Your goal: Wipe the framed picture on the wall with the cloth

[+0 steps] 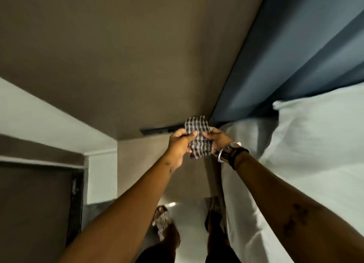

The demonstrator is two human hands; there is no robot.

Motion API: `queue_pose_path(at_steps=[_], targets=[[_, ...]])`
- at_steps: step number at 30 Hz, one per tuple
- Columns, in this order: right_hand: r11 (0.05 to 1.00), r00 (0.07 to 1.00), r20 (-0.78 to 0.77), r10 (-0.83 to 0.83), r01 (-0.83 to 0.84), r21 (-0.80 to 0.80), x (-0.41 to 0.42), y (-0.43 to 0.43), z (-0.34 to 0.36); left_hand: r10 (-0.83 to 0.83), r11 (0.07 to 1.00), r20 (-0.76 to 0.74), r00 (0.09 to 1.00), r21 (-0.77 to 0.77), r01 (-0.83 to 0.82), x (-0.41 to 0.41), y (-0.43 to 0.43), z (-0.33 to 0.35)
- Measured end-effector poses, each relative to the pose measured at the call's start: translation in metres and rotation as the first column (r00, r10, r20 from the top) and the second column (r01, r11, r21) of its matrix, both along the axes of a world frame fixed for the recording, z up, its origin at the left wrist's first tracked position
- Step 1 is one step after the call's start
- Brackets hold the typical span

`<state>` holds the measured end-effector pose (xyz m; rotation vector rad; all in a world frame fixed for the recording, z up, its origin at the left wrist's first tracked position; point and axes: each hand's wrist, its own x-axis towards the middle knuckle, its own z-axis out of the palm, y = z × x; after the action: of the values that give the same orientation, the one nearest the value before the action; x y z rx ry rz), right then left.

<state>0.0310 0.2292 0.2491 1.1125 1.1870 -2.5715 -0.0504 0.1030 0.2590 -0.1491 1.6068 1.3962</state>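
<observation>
Lower frame: feet on pale floor, white bed along the right edge. Centre: left hand and right hand both pinch the checked cloth, each grip clamped on it, apparently folding or bunching it. Behind, a dark strip on the brown wall; cannot tell whether it is the framed picture. Wiping not begun; all of it appears left.

Head-worn view, steeply down, close on hands
</observation>
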Motion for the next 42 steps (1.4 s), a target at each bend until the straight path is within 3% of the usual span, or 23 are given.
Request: queue_pose_path(at_steps=[5,8,13,17,20,23,25,27,29,31,34,36,39,42], targets=[[0.978,0.993,-0.104,-0.051,0.071,0.198,0.002,0.037,0.142,0.041,0.992,-0.124,0.991,0.126,-0.025,0.009,0.037,0.138],[0.951,0.977,-0.212,-0.034,0.098,0.294,0.006,0.065,0.230,-0.034,0.969,-0.275,0.961,0.225,0.099,0.011,0.053,0.214],[0.884,0.895,-0.401,-0.195,0.337,0.324,0.029,0.101,0.377,-0.130,0.886,-0.555,0.821,0.307,0.348,-0.002,0.084,0.346],[0.811,0.774,-0.538,-0.335,0.527,0.253,0.064,0.108,0.458,-0.066,0.805,-0.796,0.602,0.314,0.503,-0.008,0.093,0.436],[0.756,0.630,-0.646,-0.431,0.643,0.124,0.088,0.120,0.515,-0.028,0.764,-0.950,0.311,0.181,0.620,-0.015,0.099,0.502],[0.688,0.532,-0.679,-0.506,0.724,0.055,0.103,0.134,0.563,0.033,0.776,-0.998,0.058,0.063,0.628,-0.023,0.110,0.561],[0.639,0.487,-0.714,-0.503,0.766,0.072,0.110,0.147,0.594,0.046,0.789,-0.991,-0.124,-0.040,0.613,-0.026,0.125,0.600],[0.560,0.410,-0.756,-0.510,0.826,0.070,0.114,0.164,0.624,0.023,0.809,-0.928,-0.372,-0.201,0.552,-0.028,0.148,0.638],[0.463,0.317,-0.804,-0.503,0.884,0.059,0.117,0.183,0.651,0.002,0.841,-0.793,-0.610,-0.328,0.430,-0.027,0.172,0.676],[0.387,0.235,-0.853,-0.466,0.921,0.042,0.116,0.204,0.678,-0.017,0.876,-0.634,-0.773,-0.382,0.294,-0.022,0.197,0.712],[0.343,0.153,-0.929,-0.338,0.939,0.030,0.116,0.239,0.726,-0.039,0.930,-0.478,-0.877,-0.338,0.143,-0.008,0.246,0.770],[0.287,0.159,-0.960,-0.231,0.954,0.089,0.114,0.256,0.755,-0.082,0.948,-0.415,-0.906,-0.313,0.058,0.004,0.271,0.805],[0.205,0.217,-0.974,-0.071,0.958,0.199,0.104,0.274,0.793,-0.147,0.964,-0.351,-0.925,-0.260,-0.055,0.022,0.308,0.854],[0.153,0.351,-0.935,0.051,0.922,0.355,0.085,0.278,0.817,-0.210,0.961,-0.271,-0.939,-0.231,-0.149,0.033,0.331,0.886]])
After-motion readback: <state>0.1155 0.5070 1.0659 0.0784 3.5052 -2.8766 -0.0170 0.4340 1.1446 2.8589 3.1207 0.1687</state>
